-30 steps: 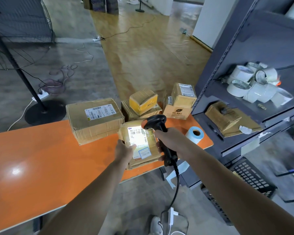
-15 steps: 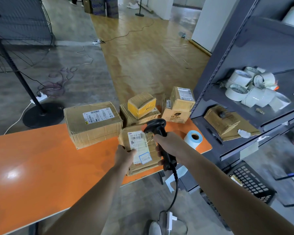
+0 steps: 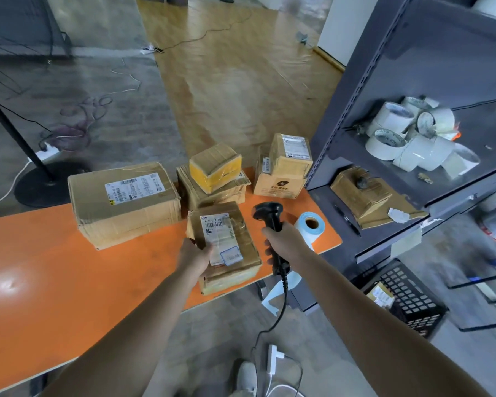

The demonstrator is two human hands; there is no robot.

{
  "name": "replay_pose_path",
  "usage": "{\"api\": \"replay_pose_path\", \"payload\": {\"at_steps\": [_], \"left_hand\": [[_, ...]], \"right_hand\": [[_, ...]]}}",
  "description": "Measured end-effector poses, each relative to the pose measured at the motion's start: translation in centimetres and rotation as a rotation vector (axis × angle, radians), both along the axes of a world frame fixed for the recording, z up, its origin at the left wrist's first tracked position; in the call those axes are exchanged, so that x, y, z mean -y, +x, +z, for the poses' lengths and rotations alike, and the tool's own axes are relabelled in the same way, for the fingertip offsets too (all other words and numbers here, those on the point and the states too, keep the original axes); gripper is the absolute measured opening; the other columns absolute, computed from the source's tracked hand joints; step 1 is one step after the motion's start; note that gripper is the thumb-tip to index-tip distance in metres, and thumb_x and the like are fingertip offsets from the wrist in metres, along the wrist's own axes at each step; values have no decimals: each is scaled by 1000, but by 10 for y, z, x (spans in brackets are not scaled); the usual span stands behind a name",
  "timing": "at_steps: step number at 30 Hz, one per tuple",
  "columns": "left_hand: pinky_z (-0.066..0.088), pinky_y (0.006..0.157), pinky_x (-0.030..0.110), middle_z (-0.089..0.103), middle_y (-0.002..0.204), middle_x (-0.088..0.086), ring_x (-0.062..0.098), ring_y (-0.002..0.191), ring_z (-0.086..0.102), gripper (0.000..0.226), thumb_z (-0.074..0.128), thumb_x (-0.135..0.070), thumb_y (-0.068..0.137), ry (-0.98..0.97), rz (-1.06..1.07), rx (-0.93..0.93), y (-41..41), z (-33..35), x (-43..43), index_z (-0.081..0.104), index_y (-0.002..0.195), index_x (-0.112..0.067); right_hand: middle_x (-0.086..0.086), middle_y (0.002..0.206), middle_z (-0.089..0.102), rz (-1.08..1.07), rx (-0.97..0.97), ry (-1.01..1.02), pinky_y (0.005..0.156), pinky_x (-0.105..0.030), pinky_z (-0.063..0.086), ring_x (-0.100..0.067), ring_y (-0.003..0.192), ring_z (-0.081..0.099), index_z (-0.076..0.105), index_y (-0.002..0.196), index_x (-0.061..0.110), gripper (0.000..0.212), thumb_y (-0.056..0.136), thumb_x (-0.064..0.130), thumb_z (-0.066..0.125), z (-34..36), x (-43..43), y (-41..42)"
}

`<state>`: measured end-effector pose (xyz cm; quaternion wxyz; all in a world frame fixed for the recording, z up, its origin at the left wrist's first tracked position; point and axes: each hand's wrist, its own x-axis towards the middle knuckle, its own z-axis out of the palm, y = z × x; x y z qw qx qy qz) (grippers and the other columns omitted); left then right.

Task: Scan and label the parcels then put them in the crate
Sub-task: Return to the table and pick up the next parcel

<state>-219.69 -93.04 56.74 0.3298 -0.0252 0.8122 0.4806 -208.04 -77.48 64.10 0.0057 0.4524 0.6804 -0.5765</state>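
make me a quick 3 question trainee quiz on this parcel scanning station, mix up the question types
1. True or false: the right hand holds the black scanner by its handle.
2. Multiple choice: where is the black crate? A) on the orange table B) on the floor at the foot of the grey shelving unit C) on top of the large parcel
3. Fill in: the left hand grips the small parcel at the table's near edge, and the label roll lies to that parcel's ____.

Key: 1 true; 2 B; 3 right
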Motion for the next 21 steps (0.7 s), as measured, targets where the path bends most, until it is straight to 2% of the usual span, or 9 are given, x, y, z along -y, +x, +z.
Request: {"api": "replay_pose_path", "payload": {"at_steps": [3,6,8,10,11,15,21], "left_hand": [[58,63,42,53,102,9,20,74,56,32,58,-17,95,-22,-22,-9,-2,-3,-9,42,121,-7],[58,68,48,57,101,10,20,74,58,33,58,-20,94,-60,-39,-45,0,-3,-15,45,121,-7],[56,73,44,53,120,15,28,98,57,47,60,-27,92,-187,-81,-148,1,0,-20,42,130,-6],[45,94,46,42,135,18,35,123,42,60,62,-32,92,-356,-129,-324,2,2,-24,35,140,-7],[41,99,47,38,139,17,36,128,38,64,62,-33,92,-400,-141,-407,3,5,-26,32,143,-9],[42,99,47,37,142,15,34,130,36,63,60,-35,93,-434,-202,-630,6,11,-41,31,145,-14],[38,106,43,38,142,10,29,132,34,64,60,-38,93,-296,-356,-751,15,14,-82,33,146,-15]], "right_hand": [[-9,80,50,20,16,-18,50,-28,46,-20,60,54,56,110,3,23,91,16,53,-20,-22,-2],[-8,79,52,60,47,9,55,-31,49,-23,65,57,57,101,7,16,92,19,54,-40,-41,-8],[-9,77,55,96,73,33,61,-37,50,-26,68,59,57,97,8,16,91,22,54,-53,-52,-13],[-9,75,58,120,95,43,64,-41,50,-28,70,60,57,94,10,15,89,24,55,-66,-61,-18],[-9,76,59,127,107,46,65,-41,48,-29,72,61,57,92,11,14,89,24,55,-71,-66,-21],[-10,79,62,147,162,60,65,-34,44,-36,85,69,60,93,9,15,88,22,57,-92,-82,-31],[-6,70,54,217,209,118,54,-28,35,-22,63,52,58,91,7,11,92,19,56,-112,-100,-40]]}}
